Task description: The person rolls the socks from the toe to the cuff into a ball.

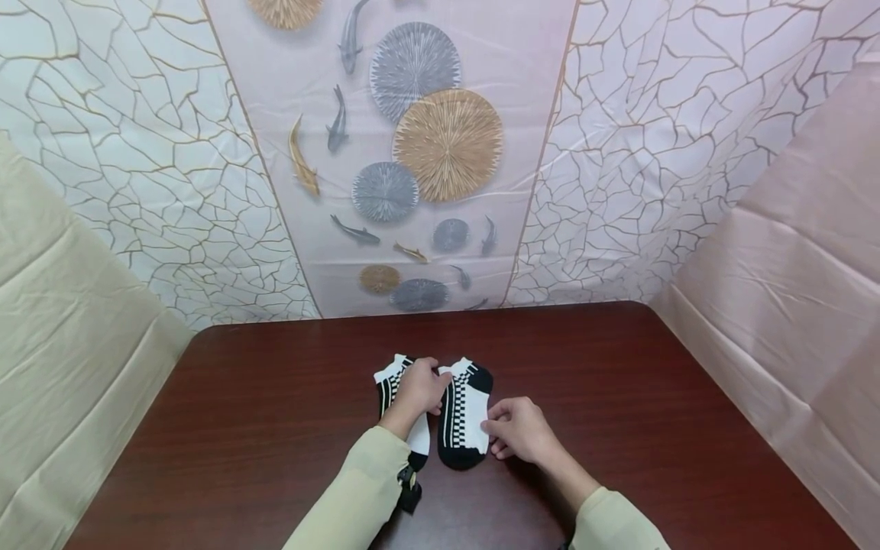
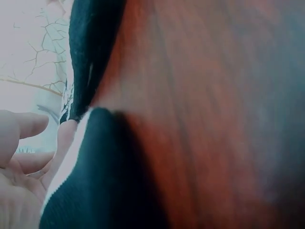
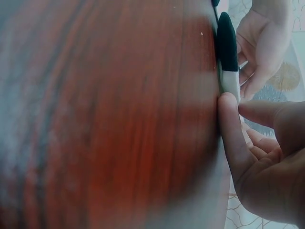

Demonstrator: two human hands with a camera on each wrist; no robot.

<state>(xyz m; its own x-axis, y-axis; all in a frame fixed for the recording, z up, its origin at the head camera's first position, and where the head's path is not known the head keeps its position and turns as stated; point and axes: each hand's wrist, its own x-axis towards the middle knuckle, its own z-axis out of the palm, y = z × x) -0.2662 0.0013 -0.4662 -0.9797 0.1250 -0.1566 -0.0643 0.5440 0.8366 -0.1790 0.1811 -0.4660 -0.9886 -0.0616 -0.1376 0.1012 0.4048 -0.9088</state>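
Two black-and-white ankle socks with checkered stripes lie side by side on the dark red-brown table. My left hand (image 1: 421,386) reaches across the left sock (image 1: 418,437), hiding its middle, with fingertips by the cuff of the right sock (image 1: 474,409). In the left wrist view the left hand's fingers (image 2: 33,125) are spread loosely beside a black sock part (image 2: 105,176). My right hand (image 1: 520,429) pinches the outer side edge of the right sock between thumb and forefinger. The right wrist view has this hand (image 3: 267,157) low at the table, the sock edge (image 3: 228,52) beyond it.
The wooden table (image 1: 275,428) has rounded far corners. A patterned cloth backdrop (image 1: 330,298) rises behind it, and plain beige cloth (image 1: 777,305) slopes along both sides. A small black object (image 1: 409,493) sits at the left sleeve.
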